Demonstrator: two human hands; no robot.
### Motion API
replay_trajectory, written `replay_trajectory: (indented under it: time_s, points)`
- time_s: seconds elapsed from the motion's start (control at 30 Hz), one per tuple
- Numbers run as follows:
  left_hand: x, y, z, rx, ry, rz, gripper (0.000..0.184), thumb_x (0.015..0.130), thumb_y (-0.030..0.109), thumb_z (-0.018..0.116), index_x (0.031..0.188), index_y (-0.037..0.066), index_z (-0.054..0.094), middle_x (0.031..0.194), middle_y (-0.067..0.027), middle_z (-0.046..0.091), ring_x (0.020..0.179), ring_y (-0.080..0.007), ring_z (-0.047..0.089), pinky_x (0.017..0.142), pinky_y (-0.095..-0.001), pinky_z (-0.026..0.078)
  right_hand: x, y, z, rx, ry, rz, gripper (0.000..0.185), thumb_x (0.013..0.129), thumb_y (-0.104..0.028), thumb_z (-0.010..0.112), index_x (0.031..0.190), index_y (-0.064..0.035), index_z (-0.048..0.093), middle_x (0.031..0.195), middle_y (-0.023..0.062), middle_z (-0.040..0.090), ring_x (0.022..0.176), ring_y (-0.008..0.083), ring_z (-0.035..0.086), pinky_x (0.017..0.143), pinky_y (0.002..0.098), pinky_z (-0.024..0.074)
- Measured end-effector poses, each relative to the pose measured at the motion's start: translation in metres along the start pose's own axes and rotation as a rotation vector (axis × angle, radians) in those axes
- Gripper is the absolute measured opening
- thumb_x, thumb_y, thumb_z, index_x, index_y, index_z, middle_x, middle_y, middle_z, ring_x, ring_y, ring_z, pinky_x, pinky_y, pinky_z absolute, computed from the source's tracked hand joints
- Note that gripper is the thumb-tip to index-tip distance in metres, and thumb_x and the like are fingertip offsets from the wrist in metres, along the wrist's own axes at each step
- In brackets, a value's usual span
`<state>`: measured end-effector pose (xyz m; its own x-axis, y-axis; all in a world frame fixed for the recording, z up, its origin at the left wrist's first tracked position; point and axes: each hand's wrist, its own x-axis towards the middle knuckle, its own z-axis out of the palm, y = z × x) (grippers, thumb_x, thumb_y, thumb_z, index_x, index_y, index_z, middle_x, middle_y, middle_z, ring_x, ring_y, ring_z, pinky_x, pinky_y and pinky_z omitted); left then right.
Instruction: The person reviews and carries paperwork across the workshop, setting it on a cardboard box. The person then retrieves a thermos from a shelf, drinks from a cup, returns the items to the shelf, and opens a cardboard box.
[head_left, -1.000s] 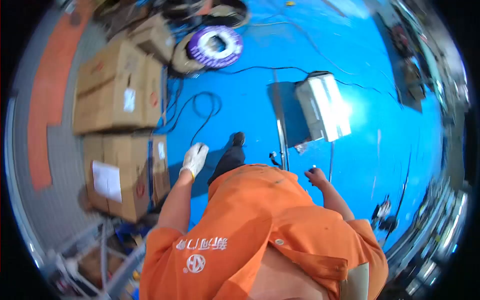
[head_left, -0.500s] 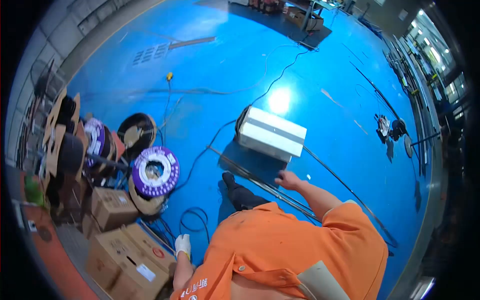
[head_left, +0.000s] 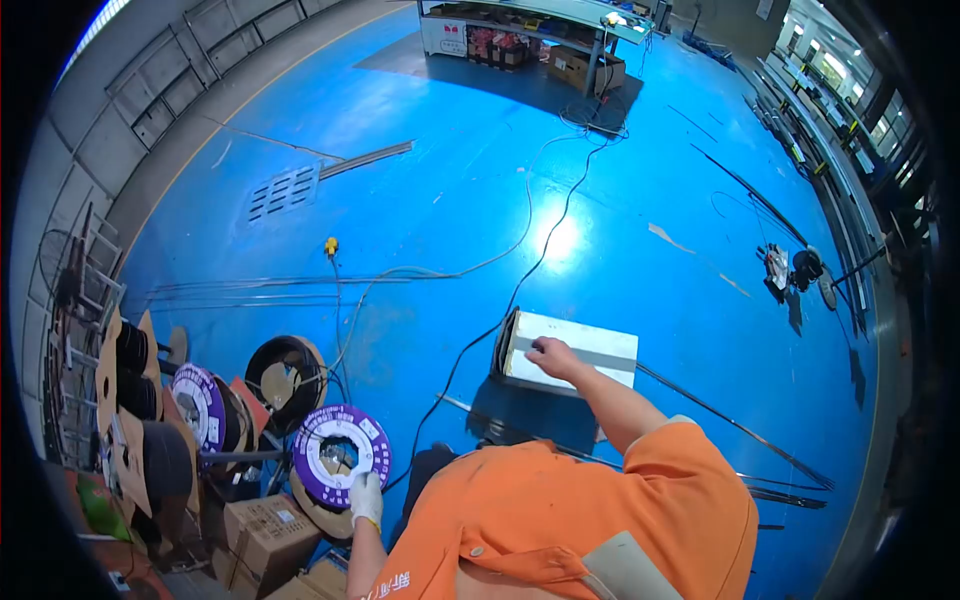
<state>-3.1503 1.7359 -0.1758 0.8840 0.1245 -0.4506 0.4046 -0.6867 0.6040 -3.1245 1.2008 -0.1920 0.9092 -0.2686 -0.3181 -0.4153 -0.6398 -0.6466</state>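
My left hand (head_left: 366,494), in a white glove, overlaps the lower right rim of a purple and white spool (head_left: 318,455); whether it touches the spool is unclear, and its fingers are too small to read. My bare right hand (head_left: 549,355) appears over the left part of a long white box (head_left: 600,345) on the blue floor. Its fingers are curled, and anything inside them is hidden. A dark cable (head_left: 450,378) runs along the box's left end.
More spools (head_left: 285,378) and cardboard boxes (head_left: 270,533) crowd the lower left. Thin dark bars (head_left: 735,425) lie right of the white box. A workbench (head_left: 520,22) stands at the back, a yellow connector (head_left: 332,246) lies on the floor, and racks (head_left: 800,130) line the right.
The view has swung up and round toward the workbench. My right hand has moved from beside the white box to over it, and my left hand from near the coiled cable to the purple spool.
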Motion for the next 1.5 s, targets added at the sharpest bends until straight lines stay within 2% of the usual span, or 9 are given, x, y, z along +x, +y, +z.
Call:
replay_trajectory:
  time_s: [0.17, 0.37, 0.6, 0.77, 0.93, 1.17, 1.37, 1.43, 1.5]
  points:
    - [0.105, -0.045, 0.007, 0.083, -0.107, -0.061, 0.053, 0.092, 0.038, 0.049, 0.117, -0.004, 0.069, 0.115, -0.0258, 0.071, 0.104, -0.0466, 0.063, 0.095, -0.0483, 0.049, 0.061, -0.063, -0.018, 0.02, -0.061, -0.034, 0.045, 0.096, -0.037, 0.063, 0.119, 0.0012, 0.07, 0.114, 0.0182, 0.073, 0.098, 0.0372, 0.068, 0.086, 0.0426, 0.054]
    - [0.291, -0.036, -0.014, 0.178, -0.227, -0.136, 0.055, 0.091, 0.04, 0.048, 0.116, -0.005, 0.07, 0.114, -0.0276, 0.071, 0.103, -0.0499, 0.064, 0.094, -0.0499, 0.05, 0.144, 0.063, 0.009, -0.186, 0.075, 0.212, 0.046, 0.092, -0.04, 0.065, 0.104, 0.0026, 0.074, 0.103, 0.0193, 0.075, 0.092, 0.0404, 0.068, 0.085, 0.0451, 0.0546]
    - [0.475, 0.24, -0.047, 0.408, -0.24, 0.068, 0.057, 0.092, 0.046, 0.047, 0.111, -0.002, 0.071, 0.11, -0.0257, 0.071, 0.101, -0.0466, 0.063, 0.09, -0.0492, 0.05, 0.196, 0.065, -0.015, 0.125, 0.157, 0.725, 0.047, 0.086, -0.043, 0.065, 0.091, 0.0031, 0.075, 0.09, 0.0228, 0.074, 0.082, 0.0428, 0.067, 0.079, 0.0471, 0.0549]
    - [0.584, 0.437, 0.002, 0.342, -0.183, 0.344, 0.054, 0.094, 0.044, 0.048, 0.117, 0.002, 0.07, 0.121, -0.0214, 0.071, 0.109, -0.0451, 0.064, 0.095, -0.0489, 0.05, 0.289, 0.058, -0.003, 0.175, 0.04, 0.706, 0.033, 0.09, -0.031, 0.067, 0.095, 0.0015, 0.073, 0.072, 0.0115, 0.067, 0.059, 0.0222, 0.061, 0.052, 0.0355, 0.0517]
    - [0.627, 0.565, 0.06, 0.391, -0.208, 0.465, 0.054, 0.092, 0.043, 0.051, 0.122, 0.001, 0.069, 0.121, -0.022, 0.07, 0.112, -0.0438, 0.064, 0.097, -0.047, 0.05, 0.417, 0.049, -0.061, 0.184, 0.027, 0.692, 0.035, 0.091, -0.032, 0.068, 0.099, 0.0021, 0.072, 0.076, 0.0116, 0.068, 0.06, 0.0227, 0.061, 0.053, 0.0359, 0.0535]
    - [0.703, 0.597, 0.077, 0.473, -0.22, 0.261, 0.067, 0.091, 0.044, 0.051, 0.14, -0.001, 0.056, 0.137, -0.0236, 0.063, 0.125, -0.0445, 0.059, 0.107, -0.0475, 0.047, 0.606, 0.047, -0.233, 0.149, 0.199, 0.7, 0.041, 0.092, -0.035, 0.067, 0.11, 0.0004, 0.075, 0.105, 0.0165, 0.076, 0.095, 0.035, 0.071, 0.086, 0.0434, 0.0572]
    - [0.783, 0.605, 0.096, 0.428, -0.196, -0.025, 0.063, 0.092, 0.042, 0.051, 0.139, 0.001, 0.057, 0.141, -0.025, 0.06, 0.13, -0.043, 0.057, 0.11, -0.0462, 0.046, 0.722, 0.042, -0.302, 0.189, 0.344, 0.684, 0.041, 0.093, -0.034, 0.066, 0.113, 0.0011, 0.074, 0.109, 0.0175, 0.075, 0.098, 0.0351, 0.071, 0.088, 0.0431, 0.0569]
    - [0.832, 0.617, 0.114, 0.523, -0.366, -0.08, 0.061, 0.092, 0.042, 0.051, 0.136, 0.0, 0.061, 0.138, -0.0238, 0.062, 0.128, -0.042, 0.058, 0.109, -0.0462, 0.046, 0.749, 0.058, -0.299, 0.15, 0.389, 0.664, 0.029, 0.095, -0.027, 0.064, 0.1, 0.0002, 0.072, 0.087, 0.0136, 0.07, 0.071, 0.0228, 0.065, 0.059, 0.0328, 0.0544]
    - [0.876, 0.65, 0.137, 0.496, -0.347, -0.086, 0.06, 0.092, 0.042, 0.051, 0.131, -0.001, 0.064, 0.138, -0.0227, 0.063, 0.127, -0.0423, 0.058, 0.108, -0.046, 0.047, 0.766, 0.064, -0.304, 0.096, 0.271, 0.747, 0.031, 0.096, -0.029, 0.064, 0.104, 0.0004, 0.072, 0.09, 0.0135, 0.07, 0.073, 0.0236, 0.066, 0.06, 0.0327, 0.056]
